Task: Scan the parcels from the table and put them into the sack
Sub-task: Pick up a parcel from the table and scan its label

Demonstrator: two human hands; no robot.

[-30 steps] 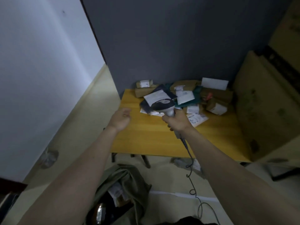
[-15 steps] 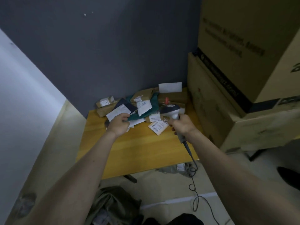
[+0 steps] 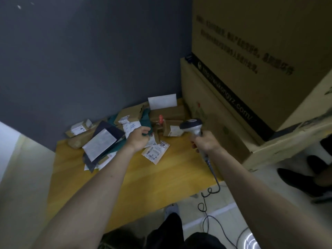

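Note:
A heap of parcels lies at the back of the yellow table [image 3: 143,178]: brown boxes, a dark bag with a white label [image 3: 102,141], a green bag [image 3: 146,119] and small white packets [image 3: 156,151]. My left hand [image 3: 138,138] reaches into the heap and its fingers curl around the green bag with its white label. My right hand [image 3: 206,141] grips the handle of a grey barcode scanner [image 3: 192,124], head pointing left toward the parcels. Only the sack's olive edge [image 3: 115,239] shows at the bottom.
Large stacked cardboard boxes [image 3: 233,87] stand right of the table. A dark grey wall is behind it. The scanner's coiled cable [image 3: 208,200] hangs off the table's front edge to the floor. My dark trouser leg and shoe are at the bottom.
My left hand has moved right across the heap from the dark bag to the green bag. The scanner stays in my right hand. The view has come closer and turned right.

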